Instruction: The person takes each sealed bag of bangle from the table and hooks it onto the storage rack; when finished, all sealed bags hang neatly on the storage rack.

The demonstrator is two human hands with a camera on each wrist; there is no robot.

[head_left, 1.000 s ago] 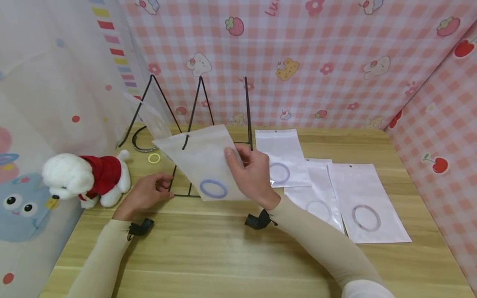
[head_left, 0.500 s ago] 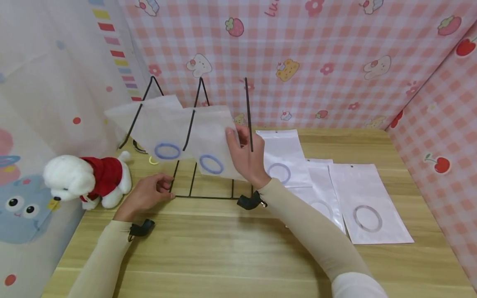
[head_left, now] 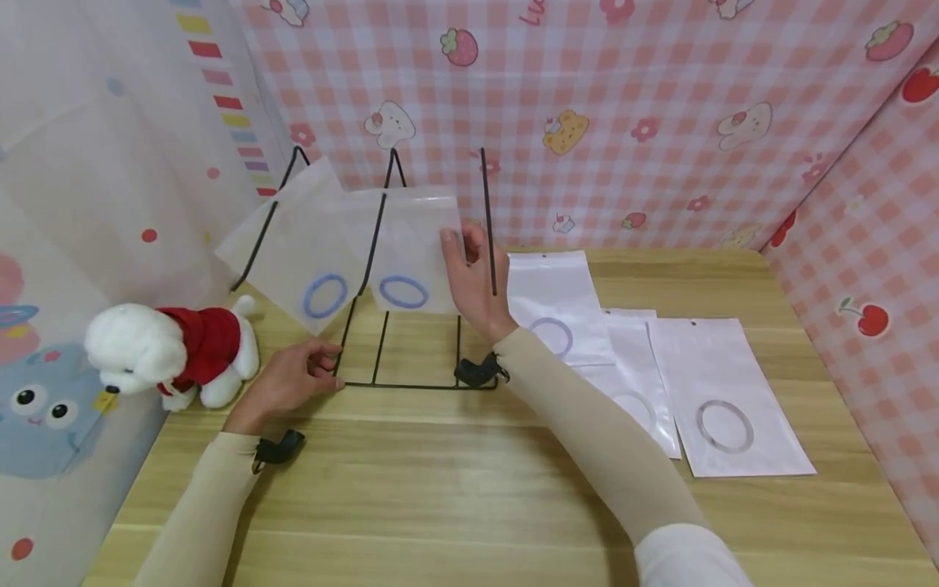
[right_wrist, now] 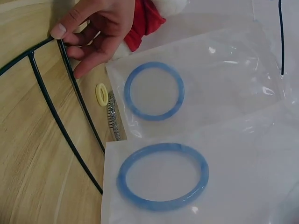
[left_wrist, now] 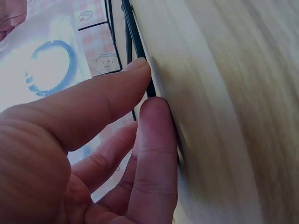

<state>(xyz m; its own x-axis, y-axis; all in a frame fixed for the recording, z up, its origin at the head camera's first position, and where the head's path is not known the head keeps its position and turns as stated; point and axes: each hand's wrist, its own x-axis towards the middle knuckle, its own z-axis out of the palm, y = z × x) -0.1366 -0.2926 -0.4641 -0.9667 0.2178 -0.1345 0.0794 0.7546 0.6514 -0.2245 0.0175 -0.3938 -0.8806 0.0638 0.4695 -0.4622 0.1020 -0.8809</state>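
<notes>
My right hand [head_left: 478, 281] pinches the right edge of a clear-fronted white packaging bag [head_left: 429, 236], raised behind the middle prong of a black wire rack [head_left: 418, 386]. A blue bangle [right_wrist: 163, 206] shows inside it. To its left a second such bag [head_left: 286, 236] stands tilted behind the left prong, also with a blue bangle [right_wrist: 154, 65]. The two bags overlap in the right wrist view. My left hand [head_left: 289, 379] holds the rack's front left corner, thumb and index finger pinching the wire close to the tabletop in the left wrist view.
Three flat white bags with rings inside, the nearest a bag [head_left: 763, 383] at right, lie on the wooden table [head_left: 440, 497]. A white plush dog [head_left: 139, 346] in red sits left of the rack. Behind the bags are a yellow ring [right_wrist: 98, 94] and a dark coiled band [right_wrist: 112, 119].
My right hand has risen with its bag, up and back behind the middle prong. The second bag has swung rightward and tilted behind the left prong. My left hand has stayed at the corner.
</notes>
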